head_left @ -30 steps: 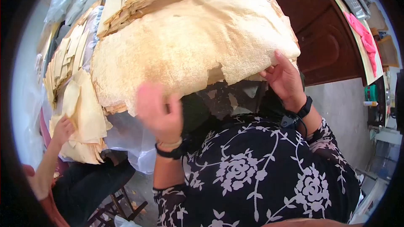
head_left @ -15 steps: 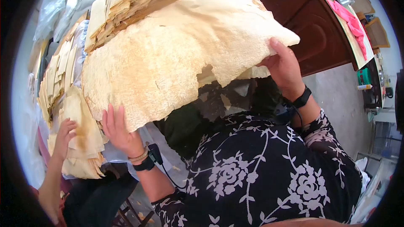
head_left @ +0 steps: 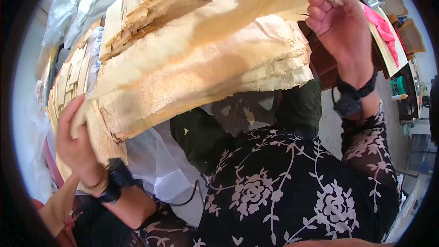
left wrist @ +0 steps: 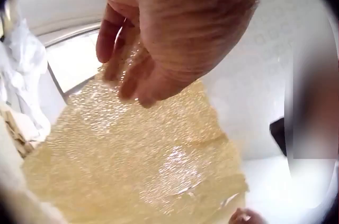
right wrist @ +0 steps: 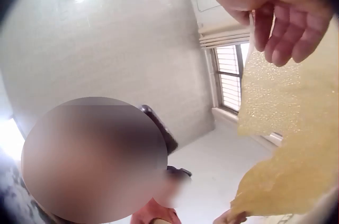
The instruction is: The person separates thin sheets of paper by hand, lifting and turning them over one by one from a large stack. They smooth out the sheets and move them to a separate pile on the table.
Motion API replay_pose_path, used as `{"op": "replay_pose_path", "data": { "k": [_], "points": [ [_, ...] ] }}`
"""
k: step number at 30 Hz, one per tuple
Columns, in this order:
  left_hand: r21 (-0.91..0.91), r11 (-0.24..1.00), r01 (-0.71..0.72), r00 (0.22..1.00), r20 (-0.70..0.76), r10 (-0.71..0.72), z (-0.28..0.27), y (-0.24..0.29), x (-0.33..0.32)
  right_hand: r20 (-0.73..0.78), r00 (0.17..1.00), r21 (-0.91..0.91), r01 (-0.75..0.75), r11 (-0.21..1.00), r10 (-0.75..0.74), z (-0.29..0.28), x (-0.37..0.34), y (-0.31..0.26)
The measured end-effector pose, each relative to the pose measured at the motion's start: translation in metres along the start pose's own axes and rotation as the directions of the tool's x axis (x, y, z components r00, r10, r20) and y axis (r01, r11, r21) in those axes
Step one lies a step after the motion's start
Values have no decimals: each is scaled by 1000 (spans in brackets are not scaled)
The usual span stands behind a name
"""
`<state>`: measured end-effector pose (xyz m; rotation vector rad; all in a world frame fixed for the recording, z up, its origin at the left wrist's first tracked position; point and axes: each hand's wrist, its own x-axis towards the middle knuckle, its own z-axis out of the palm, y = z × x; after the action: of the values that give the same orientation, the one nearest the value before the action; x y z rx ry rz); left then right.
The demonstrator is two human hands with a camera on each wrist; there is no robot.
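Note:
A thin, bubbly yellow tofu skin sheet [head_left: 274, 0] is stretched aslant between the two hands, lifted over a broad pile of similar sheets [head_left: 206, 75]. My right hand [head_left: 340, 32] holds its far right end high, fingers curled over the edge. At the lower left, my left hand [head_left: 80, 144] pinches the other end between thumb and fingers. The left wrist view has the glossy sheet [left wrist: 148, 150] hanging below the left hand [left wrist: 180, 33]. From the right wrist, the sheet [right wrist: 296, 150] shows a notch in its edge, under the right hand [right wrist: 280, 12].
Folded sheets [head_left: 137, 16] are stacked behind the pile, and more folded bundles [head_left: 68, 80] lie to the left. Another person's arm [head_left: 59, 206] is at the lower left. Clear plastic [head_left: 157, 155] hangs in front. A pink cloth [head_left: 382, 29] lies at the right.
The sheet has risen off the pile, uncovering the sheets below. My right hand has moved up and right; the left has swung from the sheet's front edge to its left end.

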<state>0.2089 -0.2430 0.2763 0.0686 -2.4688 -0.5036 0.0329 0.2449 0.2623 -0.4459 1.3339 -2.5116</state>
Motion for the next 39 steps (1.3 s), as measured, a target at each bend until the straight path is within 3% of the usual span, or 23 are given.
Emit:
{"op": "replay_pose_path", "data": {
  "k": [1, 2, 5, 6, 8, 10, 12, 13, 15, 16, 18, 19, 20, 21, 23, 24, 25, 26, 28, 30, 33, 35, 39],
  "points": [
    [-113, 982, 150, 989, 24, -148, -15, -2, 13, 27, 999, 5, -22, 1000, 21, 1, 4, -15],
    [-115, 983, 141, 990, 18, -140, -32, -3, 31, 243, 965, 29, -113, 993, 103, 2, 11, -31],
    [42, 991, 125, 965, 225, -131, -67, 2, 86, 79, 996, -135, -18, 991, 29, 35, 29, -48],
    [45, 991, 124, 966, 224, -131, -63, 0, 106, 30, 996, -134, -75, 988, 79, 47, 39, -44],
    [134, 973, 187, 846, 481, -229, -49, -14, 148, -18, 991, -126, -136, 983, 135, 60, 57, -28],
    [185, 968, 171, 823, 513, -243, -13, -32, 164, -204, 974, -211, -145, 967, 101, 50, 64, 2],
    [307, 932, 192, 732, 587, -344, 27, -59, 176, 25, 999, -416, -15, 909, 28, -10, 72, 51],
    [305, 924, 233, 699, 608, -377, 46, -78, 179, 80, 996, -563, 5, 826, 49, -24, 74, 65],
    [299, 917, 266, 666, 631, -399, 76, -119, 182, 157, 985, -862, 103, 497, 68, -22, 61, 74],
    [369, 914, 169, 686, 622, -378, 90, -143, 181, 162, 981, -943, 124, 309, 102, -11, 52, 77],
    [445, 892, 76, 700, 614, -366, 105, -161, 168, 493, 869, -867, 495, 66, -42, 3, 24, 89],
    [521, 851, -60, 847, 478, -233, 109, -162, 157, 511, 857, -851, 515, -100, 64, 21, 4, 84],
    [611, 772, -174, 939, 339, -57, 109, -159, 149, 507, 845, -840, 529, -123, 170, 31, -11, 87],
    [810, 585, -40, 946, 219, -239, 104, -77, 137, 505, 837, -833, 536, -137, 210, 37, -24, 89],
    [666, 693, -277, 960, 164, 226, 105, -28, 110, 506, 826, -826, 547, -135, 250, 37, -34, 93],
    [292, 897, -332, 939, 193, 284, 109, 2, 93, 487, 838, -826, 533, -182, 247, 34, -37, 97],
    [-43, 951, -308, 893, 331, 304, 115, 31, 69, 465, 851, -824, 517, -231, 245, 32, -40, 98],
    [-162, 930, -330, 833, 414, 368, 123, 54, 42, 466, 850, -823, 519, -233, 246, 29, -41, 96],
    [-56, 899, -433, 749, 533, 394, 127, 99, -4, 405, 892, -865, 444, -231, 200, 26, -37, 94],
    [-42, 932, -360, 779, 536, 325, 143, 104, -25, 418, 895, -864, 445, -237, 156, 28, -32, 88],
    [90, 911, -403, 847, 413, 334, 155, 95, -27, 415, 904, -881, 427, -205, 98, 29, -27, 77],
    [-20, 924, -381, 854, 377, 360, 149, 90, -22, 448, 892, -858, 448, -250, 61, 25, -25, 82],
    [31, 929, -369, 873, 353, 336, 134, 80, -3, 488, 873, -840, 468, -273, -6, 40, -14, 78]
  ]
}}
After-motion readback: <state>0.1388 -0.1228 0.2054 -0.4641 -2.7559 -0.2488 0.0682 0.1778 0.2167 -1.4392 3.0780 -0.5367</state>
